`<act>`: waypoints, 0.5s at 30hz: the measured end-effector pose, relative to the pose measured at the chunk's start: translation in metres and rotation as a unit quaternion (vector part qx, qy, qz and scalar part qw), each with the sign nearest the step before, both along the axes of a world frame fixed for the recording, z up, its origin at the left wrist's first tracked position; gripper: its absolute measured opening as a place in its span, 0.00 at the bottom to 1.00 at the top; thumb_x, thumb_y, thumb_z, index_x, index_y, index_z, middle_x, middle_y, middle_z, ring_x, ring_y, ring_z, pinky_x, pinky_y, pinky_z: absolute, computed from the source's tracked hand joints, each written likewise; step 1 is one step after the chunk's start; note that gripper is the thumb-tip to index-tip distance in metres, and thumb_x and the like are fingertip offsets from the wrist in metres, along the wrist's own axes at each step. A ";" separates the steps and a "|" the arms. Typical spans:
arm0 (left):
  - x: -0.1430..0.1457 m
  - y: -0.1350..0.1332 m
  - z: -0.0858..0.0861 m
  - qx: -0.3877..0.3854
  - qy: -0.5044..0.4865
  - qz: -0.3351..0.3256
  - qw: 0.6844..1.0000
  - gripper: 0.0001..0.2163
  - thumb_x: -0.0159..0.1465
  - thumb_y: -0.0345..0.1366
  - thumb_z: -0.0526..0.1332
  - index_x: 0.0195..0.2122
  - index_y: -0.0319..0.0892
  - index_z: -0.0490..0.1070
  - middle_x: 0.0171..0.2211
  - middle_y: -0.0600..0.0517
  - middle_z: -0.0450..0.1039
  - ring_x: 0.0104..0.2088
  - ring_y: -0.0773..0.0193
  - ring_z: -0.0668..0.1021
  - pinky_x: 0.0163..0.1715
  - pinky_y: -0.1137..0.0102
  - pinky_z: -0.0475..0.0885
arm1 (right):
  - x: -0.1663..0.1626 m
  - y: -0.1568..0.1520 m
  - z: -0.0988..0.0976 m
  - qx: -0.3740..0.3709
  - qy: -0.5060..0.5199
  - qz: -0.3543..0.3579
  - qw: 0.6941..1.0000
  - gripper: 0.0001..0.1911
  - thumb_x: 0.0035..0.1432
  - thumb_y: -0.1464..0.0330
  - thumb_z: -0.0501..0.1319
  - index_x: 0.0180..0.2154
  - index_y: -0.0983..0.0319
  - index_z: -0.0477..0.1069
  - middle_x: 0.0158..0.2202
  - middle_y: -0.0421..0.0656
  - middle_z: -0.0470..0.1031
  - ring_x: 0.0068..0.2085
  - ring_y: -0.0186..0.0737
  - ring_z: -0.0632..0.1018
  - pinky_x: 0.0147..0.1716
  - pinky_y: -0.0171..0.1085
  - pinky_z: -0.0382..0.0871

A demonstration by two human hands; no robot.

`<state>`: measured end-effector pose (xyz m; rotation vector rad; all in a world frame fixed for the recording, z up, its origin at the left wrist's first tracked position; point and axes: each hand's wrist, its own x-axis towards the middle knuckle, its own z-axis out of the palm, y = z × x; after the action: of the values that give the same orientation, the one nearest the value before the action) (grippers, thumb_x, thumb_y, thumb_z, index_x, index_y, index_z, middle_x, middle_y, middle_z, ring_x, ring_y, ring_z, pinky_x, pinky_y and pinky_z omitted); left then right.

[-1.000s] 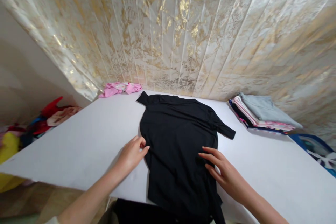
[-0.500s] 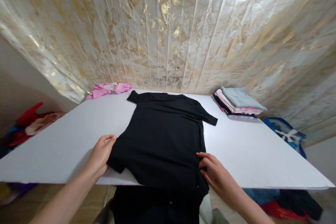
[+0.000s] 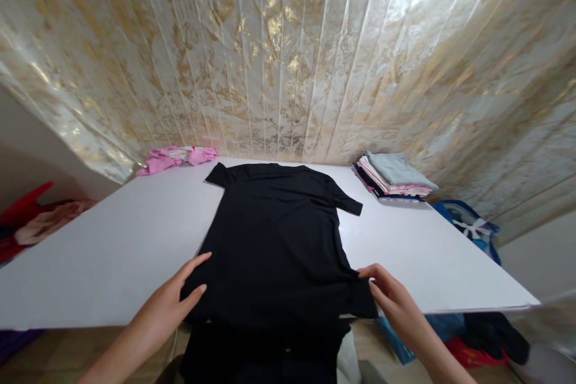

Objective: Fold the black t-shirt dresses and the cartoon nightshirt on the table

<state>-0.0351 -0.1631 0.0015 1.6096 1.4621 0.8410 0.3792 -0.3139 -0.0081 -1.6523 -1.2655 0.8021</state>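
Note:
A black short-sleeved T-shirt point(image 3: 270, 228) lies spread on a white table point(image 3: 126, 252), its sleeves toward the far side and its hem at the near edge. My left hand point(image 3: 180, 294) rests at the shirt's lower left side, thumb and a finger apart on the cloth. On the other side, my right hand point(image 3: 389, 291) pinches the lower right edge and draws that corner outward. Creases run from this pinch across the fabric. The near hem merges with the dark clothing I wear, so its exact line is hard to see.
A stack of folded clothes point(image 3: 393, 177) with a grey piece on top sits at the far right. Pink crumpled cloth point(image 3: 175, 159) lies far left. Beyond the table are a blue-edged bag point(image 3: 470, 228), red and beige clothes point(image 3: 49, 219), and a gold-patterned curtain point(image 3: 279, 60) behind.
My left hand has released its pinch and now lies open on the shirt's left side. My right hand has pulled the lower right edge outward to the right. The view has shifted slightly.

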 end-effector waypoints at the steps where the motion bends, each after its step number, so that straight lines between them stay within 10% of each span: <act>1: -0.001 -0.001 0.001 0.000 0.006 -0.008 1.000 0.25 0.44 0.52 0.67 0.44 0.55 0.76 0.53 0.51 0.75 0.57 0.46 0.72 0.61 0.56 0.61 | -0.001 -0.001 0.002 -0.002 0.052 -0.004 0.999 0.14 0.57 0.55 0.59 0.36 0.59 0.69 0.38 0.45 0.76 0.39 0.43 0.76 0.37 0.37 0.70; 8: -0.022 -0.008 0.002 -0.107 0.048 -0.112 0.987 0.13 0.53 0.53 0.61 0.32 0.53 0.79 0.38 0.53 0.80 0.46 0.49 0.78 0.54 0.58 0.68 | 0.010 -0.018 0.025 -0.024 0.289 0.011 0.957 0.13 0.52 0.61 0.64 0.24 0.60 0.63 0.26 0.38 0.66 0.24 0.33 0.68 0.23 0.32 0.62; 12: -0.033 -0.015 0.004 -0.198 0.098 -0.262 0.939 0.15 0.55 0.54 0.62 0.33 0.51 0.80 0.30 0.53 0.79 0.33 0.54 0.81 0.37 0.65 0.76 | 0.027 -0.017 0.032 -0.098 0.186 0.070 0.975 0.09 0.53 0.63 0.60 0.25 0.60 0.66 0.26 0.39 0.69 0.23 0.33 0.70 0.26 0.34 0.66; 15: -0.034 -0.002 0.017 -0.178 0.204 -0.207 0.940 0.22 0.56 0.59 0.57 0.37 0.49 0.78 0.17 0.55 0.70 0.17 0.59 0.74 0.16 0.69 0.71 | 0.032 -0.001 0.037 -0.092 0.023 0.071 0.993 0.11 0.55 0.61 0.57 0.29 0.61 0.71 0.27 0.41 0.72 0.30 0.39 0.75 0.33 0.38 0.69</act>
<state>-0.0693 -0.1650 0.0187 1.7757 1.3685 -0.0059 0.4110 -0.3148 0.0291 -1.6912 -1.3191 1.0654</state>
